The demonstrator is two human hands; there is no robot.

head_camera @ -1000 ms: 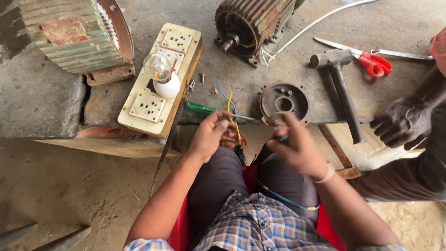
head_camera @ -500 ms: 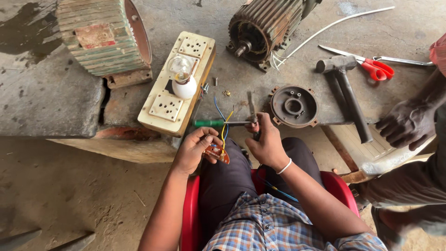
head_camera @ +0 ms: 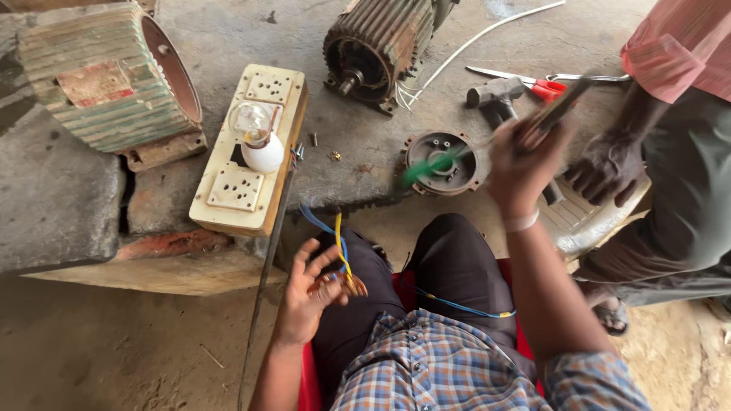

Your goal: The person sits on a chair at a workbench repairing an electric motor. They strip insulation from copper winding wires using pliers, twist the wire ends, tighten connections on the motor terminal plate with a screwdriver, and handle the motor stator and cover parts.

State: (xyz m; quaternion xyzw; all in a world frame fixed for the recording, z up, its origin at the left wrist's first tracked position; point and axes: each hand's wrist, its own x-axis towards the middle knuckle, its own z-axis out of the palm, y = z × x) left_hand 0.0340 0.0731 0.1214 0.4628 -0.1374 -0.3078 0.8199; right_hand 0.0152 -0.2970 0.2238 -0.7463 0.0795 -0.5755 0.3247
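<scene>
My left hand [head_camera: 308,293] is low over my lap, fingers loosely curled around the bare copper ends of a yellow and a blue wire [head_camera: 340,245]. The wires run up to the cream socket board [head_camera: 236,194], which carries a clear light bulb [head_camera: 255,129]. My right hand [head_camera: 521,164] is raised and shut on a long, motion-blurred tool [head_camera: 426,169]. The tool's green end hangs over the round motor end cover [head_camera: 442,160], and a dark end sticks out past my fingers.
On the concrete slab [head_camera: 61,198] are a ribbed green motor housing [head_camera: 99,84], a finned motor with shaft [head_camera: 377,49], a hammer [head_camera: 495,95], red-handled scissors [head_camera: 544,85] and small screws [head_camera: 333,156]. Another person stands at right, a hand [head_camera: 609,167] resting on a white plastic seat [head_camera: 586,221].
My right hand has left the wires and swung up to the right with the tool. The green tool no longer lies on the slab. My left hand has dropped lower and opened somewhat.
</scene>
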